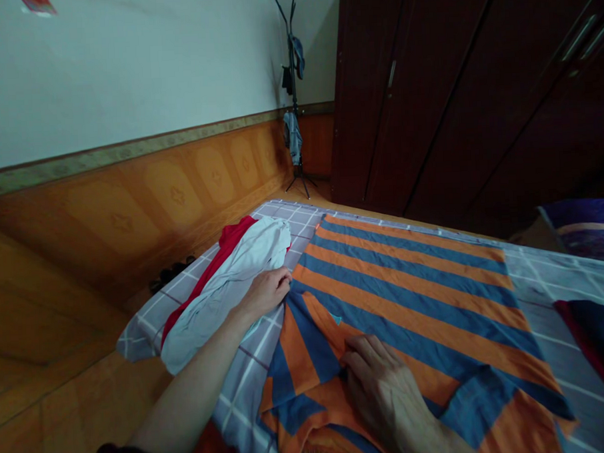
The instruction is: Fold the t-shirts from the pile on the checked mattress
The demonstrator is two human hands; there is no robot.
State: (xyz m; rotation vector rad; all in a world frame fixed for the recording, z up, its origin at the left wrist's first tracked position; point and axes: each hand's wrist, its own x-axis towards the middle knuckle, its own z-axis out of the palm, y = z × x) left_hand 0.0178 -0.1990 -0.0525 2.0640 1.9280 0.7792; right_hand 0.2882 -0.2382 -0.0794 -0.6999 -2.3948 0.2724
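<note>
the striped shirt (409,288) lies spread on the bed (242,393), its hem near the far edge and its collar toward the near edge. the left hand (271,289) pinches its side beside the white garment (229,283); the right hand (381,380) rests curled near the collar, whether gripping i cannot tell. the cloth looks light, soft and easily creased, best held by side seam and shoulder.
</note>
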